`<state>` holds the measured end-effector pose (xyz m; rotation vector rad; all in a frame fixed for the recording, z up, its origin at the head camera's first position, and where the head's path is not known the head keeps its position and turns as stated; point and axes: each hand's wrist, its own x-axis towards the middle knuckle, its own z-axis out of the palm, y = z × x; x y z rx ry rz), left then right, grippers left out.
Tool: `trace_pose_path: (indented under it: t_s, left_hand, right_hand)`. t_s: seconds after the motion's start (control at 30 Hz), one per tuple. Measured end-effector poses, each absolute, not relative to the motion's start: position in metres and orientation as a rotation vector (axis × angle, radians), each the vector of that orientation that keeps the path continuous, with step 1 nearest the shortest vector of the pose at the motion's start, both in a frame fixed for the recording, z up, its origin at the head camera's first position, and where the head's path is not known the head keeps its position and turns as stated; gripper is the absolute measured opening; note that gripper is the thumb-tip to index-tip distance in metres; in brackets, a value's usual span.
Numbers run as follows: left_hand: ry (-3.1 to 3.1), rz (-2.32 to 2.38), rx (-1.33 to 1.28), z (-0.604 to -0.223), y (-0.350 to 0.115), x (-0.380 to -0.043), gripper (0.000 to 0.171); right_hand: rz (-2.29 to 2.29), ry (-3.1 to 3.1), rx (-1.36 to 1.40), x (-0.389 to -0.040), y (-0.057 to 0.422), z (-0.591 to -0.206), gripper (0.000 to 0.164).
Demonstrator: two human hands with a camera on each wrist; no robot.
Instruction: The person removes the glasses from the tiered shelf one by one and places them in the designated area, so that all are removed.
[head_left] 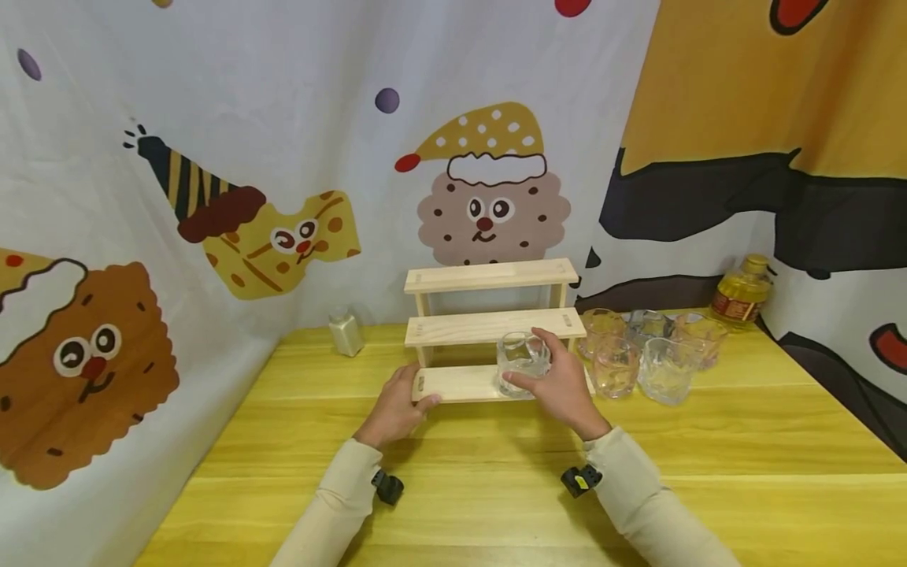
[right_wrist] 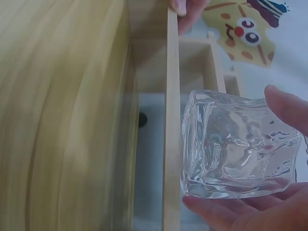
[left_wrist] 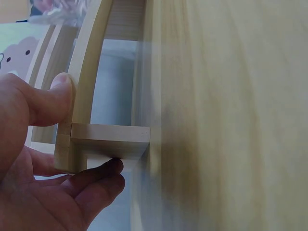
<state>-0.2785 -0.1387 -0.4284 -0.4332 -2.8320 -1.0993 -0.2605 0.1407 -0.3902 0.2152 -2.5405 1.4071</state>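
Note:
A three-tier wooden shelf stands on the table near the curtain. My left hand grips the left end of its lowest board, thumb on the top face and fingers around the end and below. In my right hand is a clear, wavy-sided drinking glass, held upright between thumb and fingers. Its base is right at the top of the lowest board, toward the right end. In the right wrist view the left thumb shows at the board's far end.
Several similar glasses, clear and tinted, stand right of the shelf. Behind them is an oil bottle with a yellow cap. A small white-filled jar sits left of the shelf. A printed curtain hangs behind the table.

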Motion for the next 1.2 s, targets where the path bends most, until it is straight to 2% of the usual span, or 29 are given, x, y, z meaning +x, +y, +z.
trace_pose_path:
  t_s: [0.57,1.2]
  left_hand:
    - [-2.823,-1.108,-0.452,-0.43,-0.141,-0.28,0.068]
    - [-2.838,-1.126,-0.427,-0.43,-0.14,-0.279,0.069]
  right_hand:
    - [1.118,-2.573,0.129,-0.233,0.223,-0.384,0.088]
    - [1.094,-2.519,0.062,-0.211,0.268,-0.368,0.087]
